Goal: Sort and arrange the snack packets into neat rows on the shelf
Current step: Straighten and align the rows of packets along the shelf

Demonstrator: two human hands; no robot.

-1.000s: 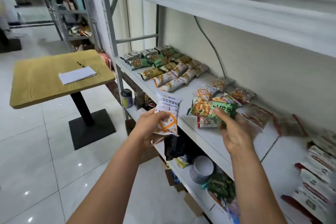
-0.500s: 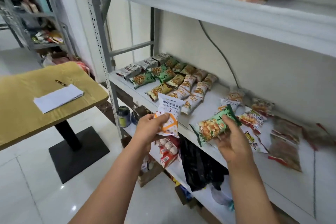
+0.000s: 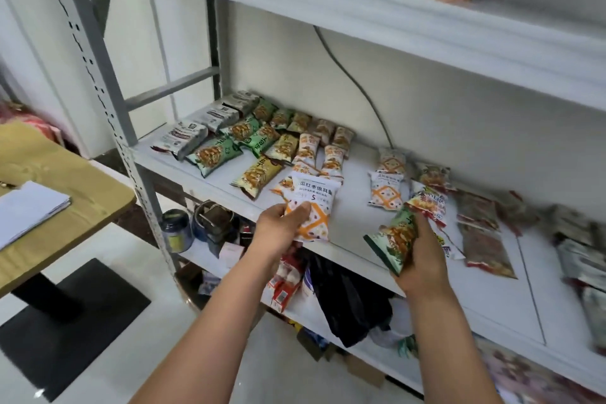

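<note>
Held packet: a white-and-orange snack packet (image 3: pixel 313 207) is pinched at its lower edge by the left hand (image 3: pixel 278 233), with the thumb on its face. It is carried just above the front edge of the shelf (image 3: pixel 351 220).
Second packet: a green snack packet (image 3: pixel 395 239) is clamped in the curled fingers of the right hand (image 3: pixel 423 252) and held tilted. Whether the red-and-white packet (image 3: pixel 429 205) at the fingertips is also held cannot be told.
Between the grips: a bare strip of shelf is seen. Behind it, two matching packets (image 3: pixel 385 192) lie one behind the other, which is judged to be a row just begun.
Beyond the left grip: sorted rows (image 3: pixel 249 138) are laid out by kind, with grey packets (image 3: pixel 210 116) farthest out, then green, yellow and orange-white ones. This part is judged finished.
Right of the right grip: red-and-brown packets (image 3: pixel 482 239) lie skewed and overlapping. Farther out, the packets are too blurred to be named.
Progress: about half is judged done.
Left to do: both held packets are to be placed with their kinds, and the loose pile on the right is to be sorted.
</note>
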